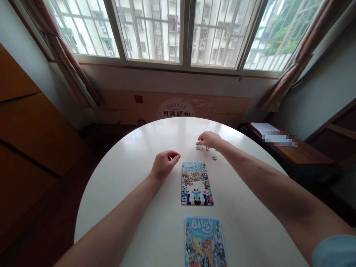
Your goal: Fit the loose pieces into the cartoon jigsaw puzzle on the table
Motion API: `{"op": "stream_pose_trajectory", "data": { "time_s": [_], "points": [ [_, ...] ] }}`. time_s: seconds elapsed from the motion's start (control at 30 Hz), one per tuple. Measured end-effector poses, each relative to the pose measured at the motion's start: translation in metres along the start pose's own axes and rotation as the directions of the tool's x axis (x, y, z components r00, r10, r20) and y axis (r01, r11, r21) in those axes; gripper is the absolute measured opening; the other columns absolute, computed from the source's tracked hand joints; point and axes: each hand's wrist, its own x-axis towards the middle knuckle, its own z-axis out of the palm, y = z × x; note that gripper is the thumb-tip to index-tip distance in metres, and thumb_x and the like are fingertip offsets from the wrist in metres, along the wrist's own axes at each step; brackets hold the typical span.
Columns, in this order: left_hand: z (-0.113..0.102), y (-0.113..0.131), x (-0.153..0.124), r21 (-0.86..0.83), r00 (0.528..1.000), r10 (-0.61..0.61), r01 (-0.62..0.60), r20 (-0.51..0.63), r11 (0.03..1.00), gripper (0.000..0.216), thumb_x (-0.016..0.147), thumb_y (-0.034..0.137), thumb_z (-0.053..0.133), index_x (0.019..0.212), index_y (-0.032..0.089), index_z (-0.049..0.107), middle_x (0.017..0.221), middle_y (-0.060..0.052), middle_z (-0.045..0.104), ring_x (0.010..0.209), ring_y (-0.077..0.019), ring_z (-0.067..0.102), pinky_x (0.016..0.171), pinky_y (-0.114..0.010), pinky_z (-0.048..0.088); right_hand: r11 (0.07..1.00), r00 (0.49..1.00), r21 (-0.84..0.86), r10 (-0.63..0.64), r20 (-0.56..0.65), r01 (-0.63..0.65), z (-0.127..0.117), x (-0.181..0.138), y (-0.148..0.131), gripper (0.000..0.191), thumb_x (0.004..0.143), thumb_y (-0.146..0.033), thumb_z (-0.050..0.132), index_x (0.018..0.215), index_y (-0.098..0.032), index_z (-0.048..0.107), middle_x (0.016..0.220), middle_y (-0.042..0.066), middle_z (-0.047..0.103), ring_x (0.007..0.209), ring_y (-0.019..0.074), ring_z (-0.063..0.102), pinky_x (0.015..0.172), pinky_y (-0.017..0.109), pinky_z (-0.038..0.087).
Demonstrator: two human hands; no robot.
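A partly assembled jigsaw puzzle (194, 174) with Bluey lettering lies on the white round table (116, 178); a gap in its middle shows white. My right hand (210, 139) is beyond its far edge, thumb and fingers pinched on a small puzzle piece (197, 143). Close below that hand lie several loose pieces, among them one puzzle piece (214, 158) to the right. Just left of the puzzle's top corner rests my left hand (164, 163), its fingers curled and thumb against fingertips, with nothing visible in them. Nearest me is a Bluey picture sheet (205, 241), cut off by the frame.
Behind the table a long printed cardboard box (125, 105) stands against the wall under barred windows. To the right is a wooden bench (303, 152) with papers on it. An orange-brown cabinet (30, 148) stands at the left.
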Motion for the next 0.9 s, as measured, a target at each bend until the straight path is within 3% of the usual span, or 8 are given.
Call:
{"op": "stream_pose_trajectory", "data": {
  "time_s": [0.17, 0.37, 0.63, 0.9],
  "points": [
    [0.004, 0.000, 0.000, 0.006, 1.000, 0.004, -0.004, -0.009, 1.000, 0.018, 0.082, 0.034, 0.068, 0.081, 0.018, 0.077, 0.069, -0.003, 0.071, 0.057, -0.0134, 0.055, 0.058, -0.027, 0.044, 0.999, 0.997, 0.000, 0.034, 0.067, -0.034, 0.001, 0.011, -0.002, 0.027, 0.082, -0.031, 0.076, 0.108, -0.027, 0.080, 0.111, 0.005, 0.075, 0.100, 0.0239, 0.068, 0.080, 0.031, 0.053],
    [0.006, 0.001, 0.001, 0.009, 0.999, 0.031, -0.030, -0.014, 0.999, 0.016, 0.082, 0.031, 0.068, 0.083, 0.018, 0.078, 0.073, -0.004, 0.074, 0.059, -0.0135, 0.056, 0.060, -0.028, 0.046, 0.999, 0.987, 0.003, 0.041, 0.153, -0.042, -0.007, 0.025, -0.005, 0.026, 0.075, -0.026, 0.082, 0.101, -0.021, 0.081, 0.104, 0.008, 0.075, 0.092, 0.0230, 0.067, 0.081, 0.032, 0.053],
    [0.004, 0.000, 0.000, 0.031, 0.998, 0.062, -0.062, -0.018, 0.998, 0.016, 0.084, 0.029, 0.068, 0.084, 0.018, 0.079, 0.074, -0.004, 0.074, 0.061, -0.0144, 0.057, 0.061, -0.028, 0.047, 0.996, 0.957, 0.005, 0.088, 0.277, -0.093, -0.017, 0.033, -0.018, 0.038, 0.066, -0.020, 0.085, 0.103, -0.013, 0.078, 0.091, 0.011, 0.073, 0.083, 0.0225, 0.066, 0.069, 0.030, 0.054],
    [0.003, 0.001, 0.000, 0.014, 0.999, 0.042, -0.042, -0.008, 0.999, 0.014, 0.084, 0.027, 0.068, 0.084, 0.018, 0.078, 0.072, -0.003, 0.073, 0.059, -0.0134, 0.056, 0.063, -0.028, 0.047, 0.989, 0.927, 0.067, 0.103, 0.361, -0.135, -0.010, 0.044, -0.007, 0.036, 0.071, -0.022, 0.078, 0.106, -0.012, 0.075, 0.088, 0.011, 0.072, 0.079, 0.0222, 0.067, 0.068, 0.032, 0.053]
  ]
}}
